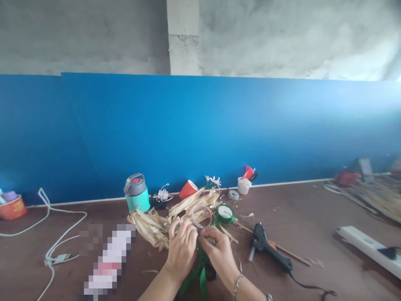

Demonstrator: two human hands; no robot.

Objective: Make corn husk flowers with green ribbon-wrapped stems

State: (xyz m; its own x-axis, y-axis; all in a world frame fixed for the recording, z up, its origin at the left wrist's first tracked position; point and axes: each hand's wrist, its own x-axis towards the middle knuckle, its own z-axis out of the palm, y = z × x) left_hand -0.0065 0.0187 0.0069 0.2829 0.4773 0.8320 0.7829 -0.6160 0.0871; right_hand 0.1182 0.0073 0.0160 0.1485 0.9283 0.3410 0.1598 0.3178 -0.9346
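My left hand (182,247) and my right hand (218,249) meet at the bottom centre over the brown table (313,217). Both pinch a green ribbon-like strip (200,274) that hangs down between my wrists. Just beyond my fingertips lie a thin wire ring (201,215), a roll of green tape (224,213) and a pile of dried corn husks (163,221). A bracelet sits on my right wrist.
A black glue gun (269,247) lies right of my hands with its cable trailing off. A teal flask (137,193), a tipped red cup (187,189), a white cup with tools (244,184) and a white flower (213,181) stand by the blue wall. White cables (56,242) lie left, a power strip (366,246) right.
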